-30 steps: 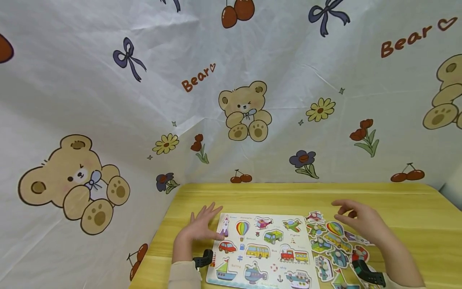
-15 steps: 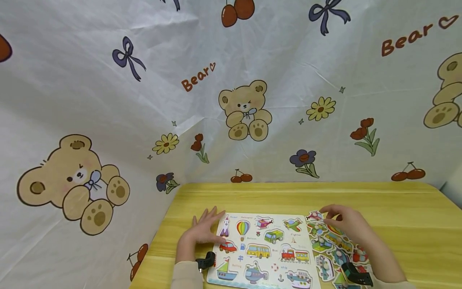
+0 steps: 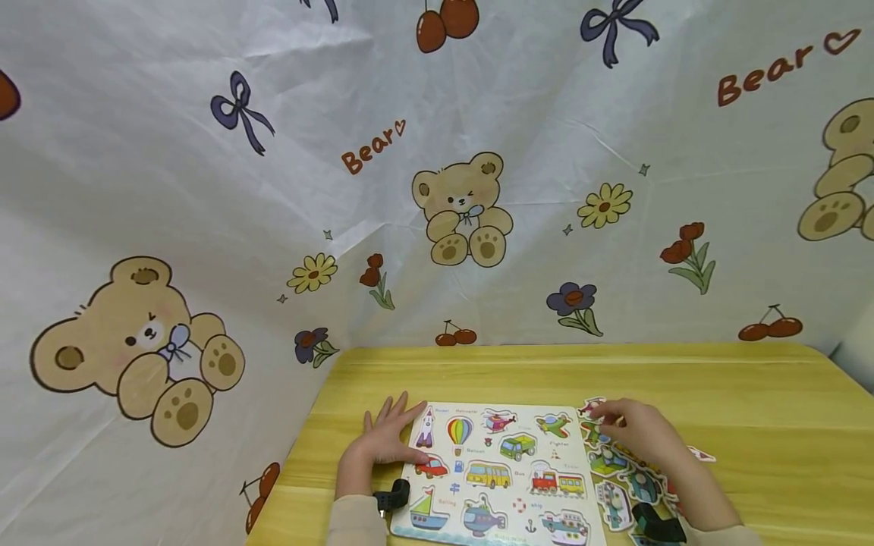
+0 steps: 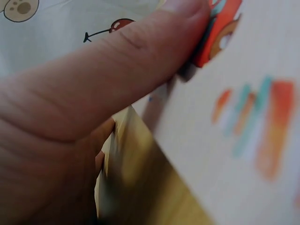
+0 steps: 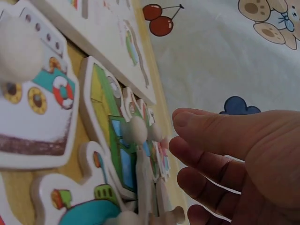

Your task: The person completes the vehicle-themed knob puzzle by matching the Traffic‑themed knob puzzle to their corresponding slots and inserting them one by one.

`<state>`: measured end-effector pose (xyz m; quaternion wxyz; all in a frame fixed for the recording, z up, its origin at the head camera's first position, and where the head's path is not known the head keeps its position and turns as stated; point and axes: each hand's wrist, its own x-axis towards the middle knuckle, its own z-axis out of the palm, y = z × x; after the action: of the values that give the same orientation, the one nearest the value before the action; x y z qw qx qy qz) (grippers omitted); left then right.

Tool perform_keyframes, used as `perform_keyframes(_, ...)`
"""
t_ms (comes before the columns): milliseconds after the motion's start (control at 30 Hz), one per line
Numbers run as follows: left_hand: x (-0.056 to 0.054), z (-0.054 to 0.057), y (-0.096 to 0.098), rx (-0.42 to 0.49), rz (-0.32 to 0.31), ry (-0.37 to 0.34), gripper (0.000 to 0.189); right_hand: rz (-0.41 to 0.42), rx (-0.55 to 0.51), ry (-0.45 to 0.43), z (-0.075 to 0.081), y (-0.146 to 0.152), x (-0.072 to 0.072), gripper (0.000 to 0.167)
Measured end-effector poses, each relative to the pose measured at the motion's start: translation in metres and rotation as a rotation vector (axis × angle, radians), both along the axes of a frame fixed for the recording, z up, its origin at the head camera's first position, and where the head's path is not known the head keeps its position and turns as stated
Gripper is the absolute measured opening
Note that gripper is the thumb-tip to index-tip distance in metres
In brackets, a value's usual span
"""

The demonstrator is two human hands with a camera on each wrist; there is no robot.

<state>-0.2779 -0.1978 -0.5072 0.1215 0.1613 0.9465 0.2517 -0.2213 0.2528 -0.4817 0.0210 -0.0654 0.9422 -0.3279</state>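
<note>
The left hand [image 3: 385, 438] lies between nine and ten o'clock from the middle of the puzzle board [image 3: 522, 487], its fingers spread wide. Its thumb rests upon the board, at the printed red car [image 3: 431, 466], and the hand does not grip anything.

The loose pieces [image 3: 640, 487] are gathered at three o'clock of the board, just beside its edge, and partly they overlap. The right hand [image 3: 642, 428] is above their upper part, at two o'clock from the board. Its fingers are loosely bent, with thumb and forefinger a little apart, and it holds nothing. The fingertips are near the helicopter piece [image 3: 591, 407] (whether they touch it, I cannot tell).

In the right wrist view, the ship piece [image 5: 40, 117] is toward ten o'clock, and the truck piece [image 5: 117, 136] stands between it and the hand.
</note>
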Motion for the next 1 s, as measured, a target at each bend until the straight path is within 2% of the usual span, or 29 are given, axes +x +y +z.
perform_keyframes(300,0.0,0.0,0.001,0.009,0.015,0.015,0.086,0.006,0.058,0.026,-0.009,-0.001,-0.002,0.016)
perform_keyframes(667,0.0,-0.005,0.003,0.021,0.049,0.024,0.086,0.004,0.077,0.023,-0.015,-0.002,-0.004,0.017)
perform_keyframes(1000,-0.004,-0.006,0.003,0.025,0.069,0.041,0.083,0.007,0.079,0.036,-0.015,-0.005,-0.003,0.011)
